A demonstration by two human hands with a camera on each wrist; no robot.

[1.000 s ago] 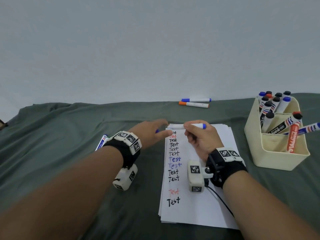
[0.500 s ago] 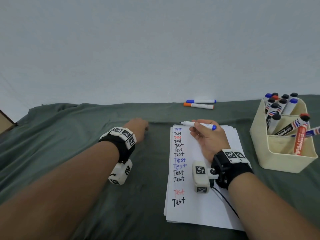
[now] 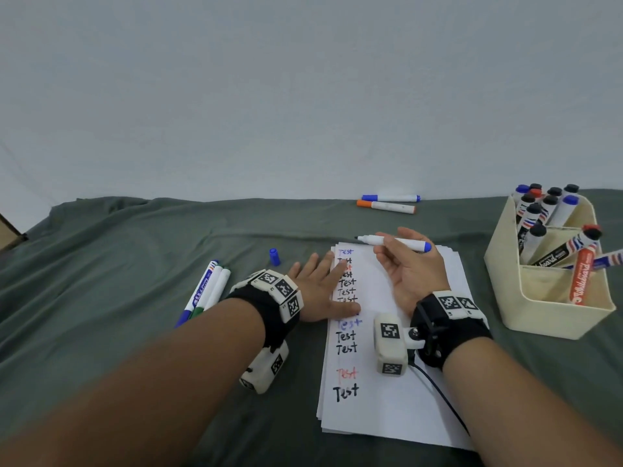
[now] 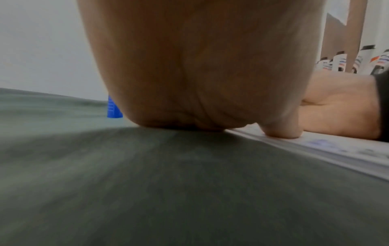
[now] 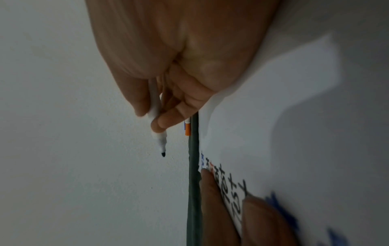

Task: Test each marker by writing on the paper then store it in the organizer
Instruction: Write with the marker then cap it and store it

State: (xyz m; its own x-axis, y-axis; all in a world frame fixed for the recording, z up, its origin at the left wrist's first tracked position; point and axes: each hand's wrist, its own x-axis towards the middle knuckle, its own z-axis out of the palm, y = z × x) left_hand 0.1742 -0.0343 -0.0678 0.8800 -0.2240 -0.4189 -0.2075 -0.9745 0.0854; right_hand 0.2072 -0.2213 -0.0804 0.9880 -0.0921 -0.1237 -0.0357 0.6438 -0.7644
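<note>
My right hand [image 3: 399, 261] pinches an uncapped white marker [image 3: 394, 243] with a blue end, held level above the top of the paper stack [image 3: 397, 409], its dark tip [image 5: 163, 154] pointing left. Its blue cap [image 3: 274, 257] lies on the green cloth, left of the paper. My left hand [image 3: 323, 288] lies flat with straight fingers on the paper's left edge, over the column of "Test" words. The cream organizer [image 3: 553, 315] stands at the right with several markers in it.
Three markers [image 3: 206, 291] lie together on the cloth at the left. A blue-capped marker [image 3: 391, 198] and an orange-capped marker [image 3: 386, 206] lie at the back by the wall. A green cloth [image 3: 135, 237] covers the table.
The cap came off the marker and now lies on the cloth. My left hand let it go and moved right to rest flat on the paper. The right hand still holds the marker.
</note>
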